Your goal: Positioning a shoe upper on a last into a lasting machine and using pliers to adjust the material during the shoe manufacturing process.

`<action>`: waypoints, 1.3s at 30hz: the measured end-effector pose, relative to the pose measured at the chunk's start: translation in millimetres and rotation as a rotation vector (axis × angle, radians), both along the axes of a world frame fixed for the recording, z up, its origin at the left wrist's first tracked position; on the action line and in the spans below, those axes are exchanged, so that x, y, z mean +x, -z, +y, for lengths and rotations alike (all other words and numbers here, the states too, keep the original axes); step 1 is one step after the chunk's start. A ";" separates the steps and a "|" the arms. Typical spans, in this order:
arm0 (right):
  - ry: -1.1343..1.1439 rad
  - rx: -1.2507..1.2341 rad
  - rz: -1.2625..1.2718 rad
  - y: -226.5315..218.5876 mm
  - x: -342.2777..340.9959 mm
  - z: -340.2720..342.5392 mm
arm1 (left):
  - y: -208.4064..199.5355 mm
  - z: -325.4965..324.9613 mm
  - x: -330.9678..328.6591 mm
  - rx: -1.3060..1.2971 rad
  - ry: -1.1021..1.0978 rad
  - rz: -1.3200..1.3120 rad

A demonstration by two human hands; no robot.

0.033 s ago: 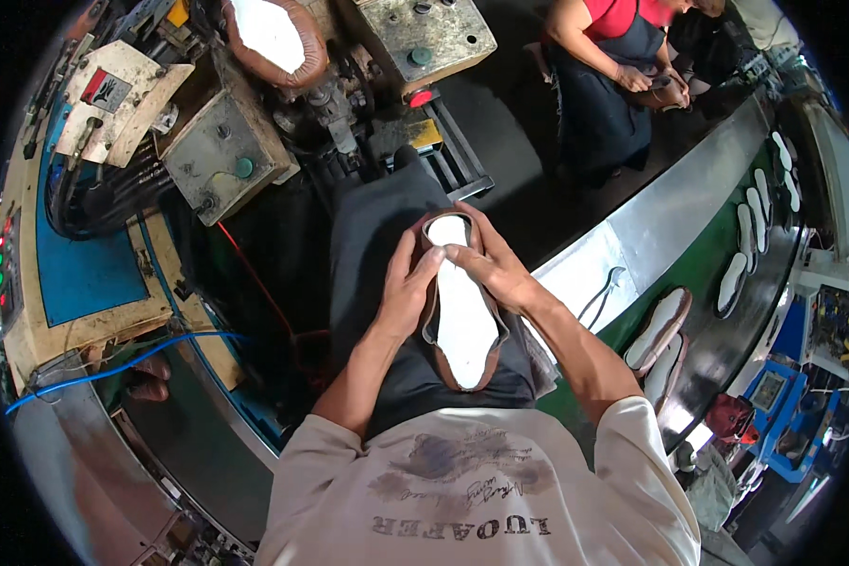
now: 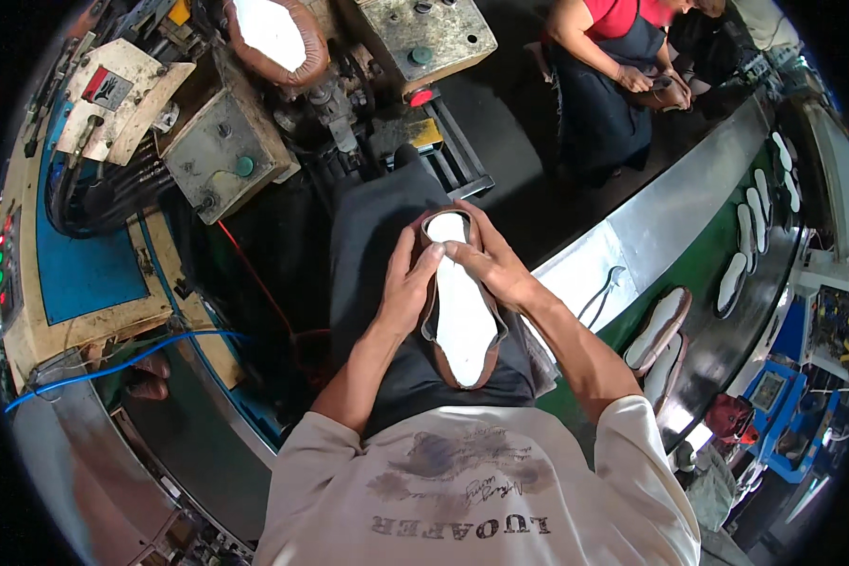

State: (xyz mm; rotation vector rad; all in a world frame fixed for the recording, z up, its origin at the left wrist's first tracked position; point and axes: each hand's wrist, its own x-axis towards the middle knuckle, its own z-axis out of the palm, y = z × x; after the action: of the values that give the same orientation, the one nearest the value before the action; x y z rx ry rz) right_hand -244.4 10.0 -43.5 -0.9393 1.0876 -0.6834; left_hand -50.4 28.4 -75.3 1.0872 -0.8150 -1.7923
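Observation:
A brown shoe upper [image 2: 466, 330] with a white insole bottom lies over my lap, its underside turned up. My left hand [image 2: 407, 285] closes round its far left side. Round the far right side wraps my right hand [image 2: 496, 268]. Both thumbs meet on the white insole near the far end, pressing on it. The edges of the upper stand up loose around the narrow middle and the far end. The fingers under the shoe are partly hidden.
Ahead stands a machine carrying another brown shoe [image 2: 275, 40], flanked by grey control boxes [image 2: 226, 160] with green buttons. To my right, pincers [image 2: 602, 294] lie on a metal ledge [image 2: 623, 247]. Several shoes [image 2: 658, 328] rest on a green conveyor. A co-worker [image 2: 602, 75] handles a shoe beyond.

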 end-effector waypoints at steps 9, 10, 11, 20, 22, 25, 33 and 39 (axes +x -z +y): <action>0.058 0.045 0.193 -11.9 -16.2 96.0 | -22.3 56.7 28.0 0.021 0.286 -0.278; 0.161 0.171 0.126 -22.4 -13.8 105.7 | -24.3 64.8 30.2 0.026 0.287 -0.277; 0.163 0.172 0.126 -36.4 -9.7 112.9 | -26.6 68.7 31.9 0.064 0.267 -0.198; -0.370 -0.707 1.133 -59.2 7.2 124.0 | -53.0 51.2 31.1 0.360 0.227 0.218; -0.353 -0.664 1.073 -56.7 1.5 121.4 | -62.2 23.8 33.8 0.323 0.229 0.008; -0.346 -0.749 1.033 -57.4 6.0 125.1 | -10.6 -28.7 40.9 -0.303 -0.040 -0.699; -0.364 -0.900 1.004 -47.1 2.4 123.8 | 1.1 -73.9 51.0 -0.617 0.059 -0.974; -0.396 -0.893 0.933 -52.4 2.3 107.4 | 8.9 -77.1 74.4 -0.472 0.073 -0.831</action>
State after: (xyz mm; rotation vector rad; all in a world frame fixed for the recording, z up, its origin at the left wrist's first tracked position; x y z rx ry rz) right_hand -242.1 117.4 8.9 -2.3270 1.3270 -0.3630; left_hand 24.0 -48.7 -84.3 1.4805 -1.6805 -1.0598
